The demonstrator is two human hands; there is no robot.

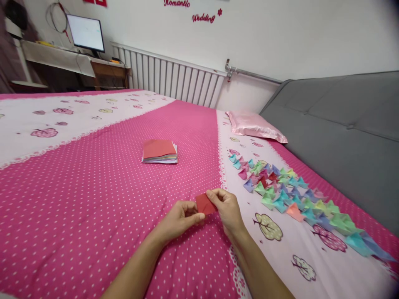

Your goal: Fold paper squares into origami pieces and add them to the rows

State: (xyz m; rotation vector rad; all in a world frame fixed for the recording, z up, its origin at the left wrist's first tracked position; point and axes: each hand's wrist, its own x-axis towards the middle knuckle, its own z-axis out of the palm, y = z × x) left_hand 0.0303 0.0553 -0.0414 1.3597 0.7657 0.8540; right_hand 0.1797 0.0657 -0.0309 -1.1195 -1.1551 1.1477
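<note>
A small folded piece of red paper (205,204) is held between my two hands, above the dotted pink bedspread. My left hand (183,216) pinches its lower left corner between thumb and fingers. On the other side, my right hand (226,207) grips the upper right edge, thumb on top. Farther ahead lies a stack of square coloured paper (159,150) with a red sheet uppermost. To the right, several folded paper boats (282,195) in green, blue, pink, purple and red stand in rows on the white band of the bedspread.
A shiny pink pillow (254,125) rests by the grey padded headboard (339,124) on the right. Behind the bed are a white radiator (168,72) and a pipe along the wall. A desk (107,71) with a monitor (85,33) stands at the far left.
</note>
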